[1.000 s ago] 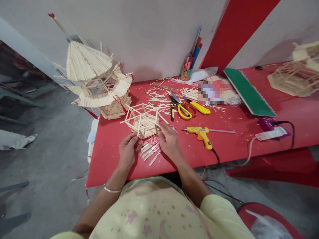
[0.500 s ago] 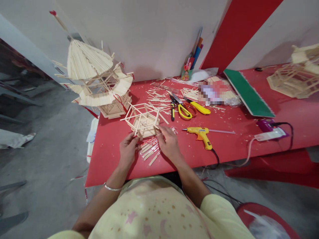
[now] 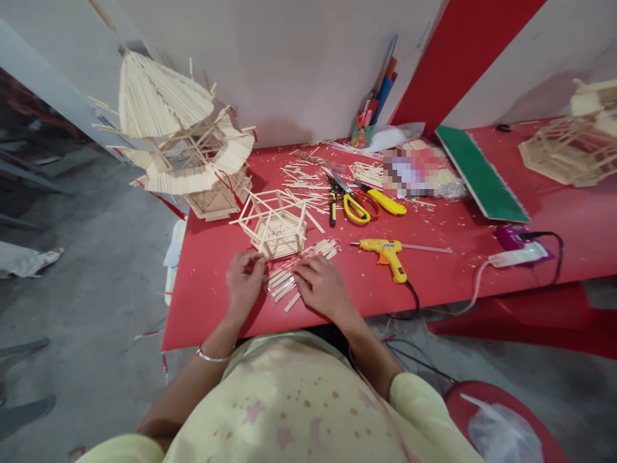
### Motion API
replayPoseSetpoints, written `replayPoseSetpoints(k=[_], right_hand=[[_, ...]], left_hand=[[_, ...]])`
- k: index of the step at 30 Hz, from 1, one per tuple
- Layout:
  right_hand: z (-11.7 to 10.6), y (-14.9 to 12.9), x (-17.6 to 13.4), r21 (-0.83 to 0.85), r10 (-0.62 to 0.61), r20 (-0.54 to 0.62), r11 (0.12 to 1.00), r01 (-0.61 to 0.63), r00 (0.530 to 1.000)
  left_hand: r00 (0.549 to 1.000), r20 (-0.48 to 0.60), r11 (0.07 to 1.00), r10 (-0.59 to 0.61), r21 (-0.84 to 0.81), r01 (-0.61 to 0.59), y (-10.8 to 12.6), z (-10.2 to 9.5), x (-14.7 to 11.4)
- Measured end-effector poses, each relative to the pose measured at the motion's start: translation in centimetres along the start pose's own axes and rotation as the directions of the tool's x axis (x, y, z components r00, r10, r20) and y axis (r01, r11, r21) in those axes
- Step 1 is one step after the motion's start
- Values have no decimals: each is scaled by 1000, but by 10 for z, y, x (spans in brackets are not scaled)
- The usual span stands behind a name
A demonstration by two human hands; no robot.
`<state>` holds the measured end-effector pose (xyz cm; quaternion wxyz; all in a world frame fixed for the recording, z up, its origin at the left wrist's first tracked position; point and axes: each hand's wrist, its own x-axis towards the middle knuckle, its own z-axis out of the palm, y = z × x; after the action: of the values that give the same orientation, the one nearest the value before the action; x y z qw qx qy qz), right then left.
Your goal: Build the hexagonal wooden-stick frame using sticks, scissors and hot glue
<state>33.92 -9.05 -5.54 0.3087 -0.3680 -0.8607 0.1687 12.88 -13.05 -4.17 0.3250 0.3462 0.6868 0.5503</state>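
Observation:
A small six-sided frame of thin wooden sticks (image 3: 278, 233) stands on the red table. My left hand (image 3: 243, 283) is just below its near left corner, fingers curled and thumb close to the index finger; anything between them is too small to make out. Wooden sticks in a clear plastic wrapper (image 3: 283, 283) lie between my hands, in front of the frame. Over the right part of these sticks is my right hand (image 3: 322, 288), fingers bent together at the bundle. Its fingertips partly hide what they touch.
A yellow glue gun (image 3: 385, 247) lies to the right, its cord over the table edge. Behind are scissors (image 3: 354, 207), a yellow-handled cutter (image 3: 385, 200) and scattered sticks (image 3: 306, 180). A large stick pagoda (image 3: 186, 148) stands at left, a green board (image 3: 482, 173) at right.
Both hands have let go of the small frame and come away from its near side. My right hand has moved down and left onto the wrapped sticks. The view has shifted slightly.

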Motion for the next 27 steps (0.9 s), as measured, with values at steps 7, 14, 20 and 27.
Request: replayPoseSetpoints(k=[7,14,20,27], right_hand=[[-20,8,4,-133,120,38,985,-114,992],[-43,32,91,-483,417,167,824,-295,893],[-24,48,136,-548,490,258,784,-292,833],[-37,54,132,-553,535,237,761,-340,811]], left_hand=[[903,333,627,272,650,-429,-13,-15,-12],[877,372,510,304,714,-480,-11,-10,-15],[895,322,597,308,667,-446,-9,-16,-11],[907,285,692,310,586,-421,-15,-21,-8]])
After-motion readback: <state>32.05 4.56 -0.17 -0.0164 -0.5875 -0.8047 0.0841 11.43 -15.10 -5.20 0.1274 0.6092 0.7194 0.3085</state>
